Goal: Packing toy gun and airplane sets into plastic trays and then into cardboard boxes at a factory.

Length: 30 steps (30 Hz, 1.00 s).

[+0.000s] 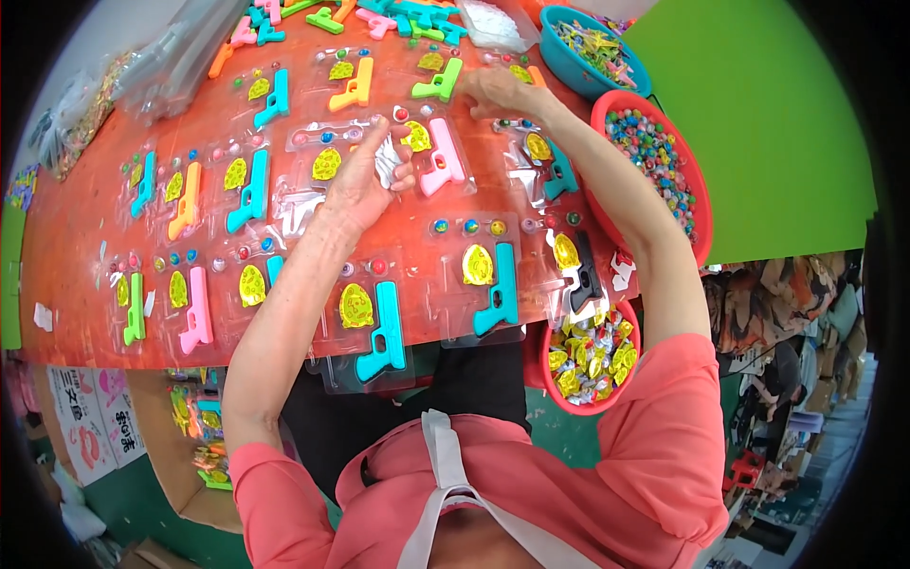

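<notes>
My left hand (365, 180) is closed around a bunch of small white slips (387, 161), above the middle of the table. Just right of it lies a pink toy pistol (442, 156) in a clear plastic tray, with a yellow gold-patterned disc (415, 137) beside it. Farther off, my right hand (500, 93) reaches down with curled fingers by a green toy pistol (437, 81); whatever its fingertips grip is hidden. Rows of similar clear trays hold toy pistols, yellow discs and small coloured balls, among them a teal toy pistol (383, 334) near the front edge.
On the right stand a red basin (702, 232) of coloured balls and a teal basin (548, 66) of small toys. A red bucket (574, 406) of yellow wrapped pieces sits below the table edge. Loose toy pistols (417, 19) lie at the back; a cardboard box (166, 455) stands lower left.
</notes>
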### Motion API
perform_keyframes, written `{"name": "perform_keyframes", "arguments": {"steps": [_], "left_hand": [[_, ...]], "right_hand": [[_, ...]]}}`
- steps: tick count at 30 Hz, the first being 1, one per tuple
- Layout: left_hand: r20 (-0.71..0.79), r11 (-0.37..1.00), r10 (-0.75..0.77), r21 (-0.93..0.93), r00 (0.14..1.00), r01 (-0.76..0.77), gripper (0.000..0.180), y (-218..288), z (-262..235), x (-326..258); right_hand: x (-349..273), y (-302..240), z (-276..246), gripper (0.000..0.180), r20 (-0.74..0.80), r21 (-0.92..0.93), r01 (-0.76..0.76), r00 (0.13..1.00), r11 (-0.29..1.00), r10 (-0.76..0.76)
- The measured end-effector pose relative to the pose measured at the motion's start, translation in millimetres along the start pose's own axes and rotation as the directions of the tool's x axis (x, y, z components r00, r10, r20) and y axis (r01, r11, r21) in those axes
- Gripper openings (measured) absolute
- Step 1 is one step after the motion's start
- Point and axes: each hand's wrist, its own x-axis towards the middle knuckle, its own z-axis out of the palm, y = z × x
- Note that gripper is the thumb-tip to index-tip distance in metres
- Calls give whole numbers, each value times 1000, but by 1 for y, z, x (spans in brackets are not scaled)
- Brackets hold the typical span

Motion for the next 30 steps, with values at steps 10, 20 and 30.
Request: {"name": "perform_keyframes", "arguments": {"steps": [10, 20, 30], "left_hand": [[52, 996, -3, 84, 999, -1, 24, -16, 19, 10], [-40, 970, 56, 239, 998, -45, 25, 14, 23, -7], [-254, 937, 15, 340, 967, 75, 29, 39, 16, -59]], "right_hand": [[-5, -72, -57, 21, 203, 874, -338, 906, 348, 370], [55, 28, -59, 29, -210, 319, -248, 923, 915, 324], [100, 157, 23, 55, -65, -53, -761, 649, 647, 758]]}}
